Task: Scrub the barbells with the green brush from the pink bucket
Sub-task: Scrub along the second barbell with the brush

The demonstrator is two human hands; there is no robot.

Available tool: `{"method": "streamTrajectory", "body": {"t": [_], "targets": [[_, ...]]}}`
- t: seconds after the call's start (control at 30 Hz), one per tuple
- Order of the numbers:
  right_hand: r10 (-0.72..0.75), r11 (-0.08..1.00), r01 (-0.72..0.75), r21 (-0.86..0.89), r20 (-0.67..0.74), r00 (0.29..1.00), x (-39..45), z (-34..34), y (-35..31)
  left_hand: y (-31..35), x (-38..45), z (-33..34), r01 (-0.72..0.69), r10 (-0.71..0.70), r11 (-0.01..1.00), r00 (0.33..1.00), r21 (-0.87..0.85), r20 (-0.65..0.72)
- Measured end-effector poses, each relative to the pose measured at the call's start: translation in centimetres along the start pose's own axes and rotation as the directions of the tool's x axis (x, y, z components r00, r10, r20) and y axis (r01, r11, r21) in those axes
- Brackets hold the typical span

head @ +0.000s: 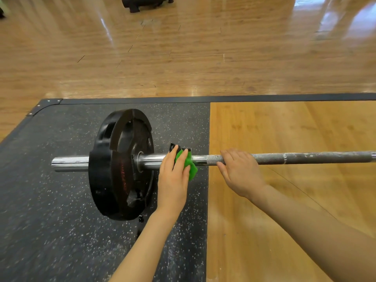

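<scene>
A steel barbell (305, 158) lies across the lifting platform, with black weight plates (122, 165) on its left sleeve. My left hand (174, 180) presses the green brush (192, 169) onto the bar just right of the plates, fingers wrapped over it. My right hand (241, 171) grips the knurled shaft a little to the right of the brush. The pink bucket is not in view.
The plates rest on speckled black rubber matting (50, 200), which meets a wooden platform panel (284, 210) on the right. Beyond the black platform edge (244, 98) lies glossy wooden floor. A black piece of equipment (146, 4) stands at the far top.
</scene>
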State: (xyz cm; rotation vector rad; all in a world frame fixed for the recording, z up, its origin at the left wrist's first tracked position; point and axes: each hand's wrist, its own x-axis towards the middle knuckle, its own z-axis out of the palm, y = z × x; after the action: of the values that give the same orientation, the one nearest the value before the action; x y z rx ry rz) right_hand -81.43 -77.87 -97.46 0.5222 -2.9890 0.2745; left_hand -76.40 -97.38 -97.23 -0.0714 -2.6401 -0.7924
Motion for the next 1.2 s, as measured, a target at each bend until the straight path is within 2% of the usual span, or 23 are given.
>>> {"method": "streamTrajectory", "body": {"t": [0.1, 0.27, 0.57, 0.73, 0.93, 1.1, 1.2], "targets": [[0.003, 1.000, -0.003, -0.015, 0.001, 1.000, 0.1, -0.3, -0.6, 0.5, -0.4, -0.3, 0.015, -0.015, 1.000, 1.000, -0.004, 0.003], [-0.027, 1.000, 0.027, 0.007, 0.061, 0.998, -0.5, 0.9, -1.0, 1.2, -0.2, 1.0, -0.124, 0.109, 0.960, 0.991, 0.250, 0.074], [-0.021, 1.000, 0.020, 0.020, 0.052, 0.998, -1.7, 0.7, -1.2, 0.9, -2.3, 0.7, -0.173, 0.165, 0.932, 0.985, 0.317, 0.053], [-0.018, 1.000, 0.017, 0.011, 0.040, 0.999, -2.2, 0.8, -1.5, 1.0, -1.3, 0.5, -0.155, 0.142, 0.933, 0.988, 0.324, 0.065], [-0.024, 1.000, 0.024, 0.006, 0.007, 1.000, -2.6, 0.9, -1.5, 1.3, 3.3, 0.3, -0.023, -0.058, 0.965, 0.952, 0.259, 0.301], [-0.030, 1.000, 0.030, 0.009, -0.020, 0.999, -2.7, 1.1, -1.4, 1.2, -0.3, 0.1, -0.149, 0.109, 0.950, 0.982, 0.273, 0.154], [-0.031, 0.999, 0.032, 0.009, -0.039, 0.999, -3.1, 1.2, -1.6, 1.1, -3.0, -0.4, -0.177, 0.150, 0.941, 0.982, 0.289, 0.114]]}}
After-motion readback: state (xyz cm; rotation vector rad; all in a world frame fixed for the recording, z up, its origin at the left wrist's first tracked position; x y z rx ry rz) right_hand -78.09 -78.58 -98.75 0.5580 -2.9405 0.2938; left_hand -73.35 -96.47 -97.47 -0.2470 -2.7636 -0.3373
